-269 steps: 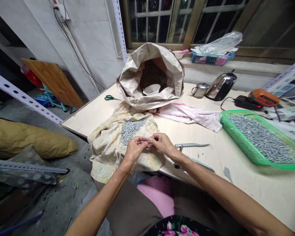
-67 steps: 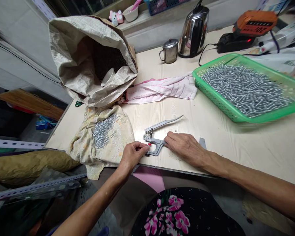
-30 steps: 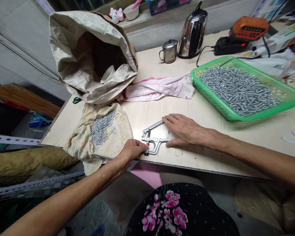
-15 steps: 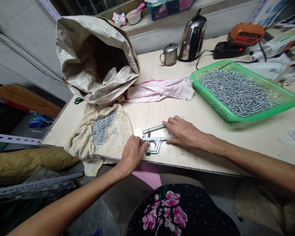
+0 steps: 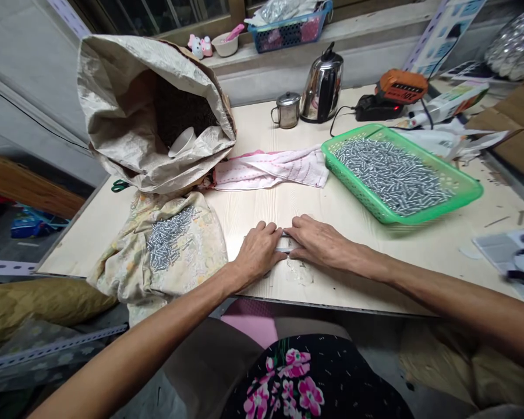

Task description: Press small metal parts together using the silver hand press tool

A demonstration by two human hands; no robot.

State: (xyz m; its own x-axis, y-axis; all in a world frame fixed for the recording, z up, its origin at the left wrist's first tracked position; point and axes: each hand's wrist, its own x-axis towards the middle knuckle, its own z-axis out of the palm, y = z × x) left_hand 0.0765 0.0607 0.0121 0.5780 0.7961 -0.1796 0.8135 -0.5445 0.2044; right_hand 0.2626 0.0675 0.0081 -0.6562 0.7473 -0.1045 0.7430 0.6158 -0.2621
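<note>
The silver spring-loaded pliers lie on the wooden table, mostly covered by both hands; only short stretches of the two handles show between them. My left hand is closed over the head end, which it hides. My right hand grips the handle end, fingers on the upper handle and thumb by the lower one. Left of the hands, a pile of small silver metal pieces rests on a crumpled floral cloth. Whether a small piece sits in the pliers is hidden.
A green basket full of similar metal pieces stands at right. Behind are a pink-white towel, an open sack with a white bowl, a lidded metal cup, a kettle and a battery on a charger.
My left hand has gone from pinching at the pliers' jaw to wrapping over their head. The hands are now close together, and the handles look nearer each other. The view has shifted slightly.
</note>
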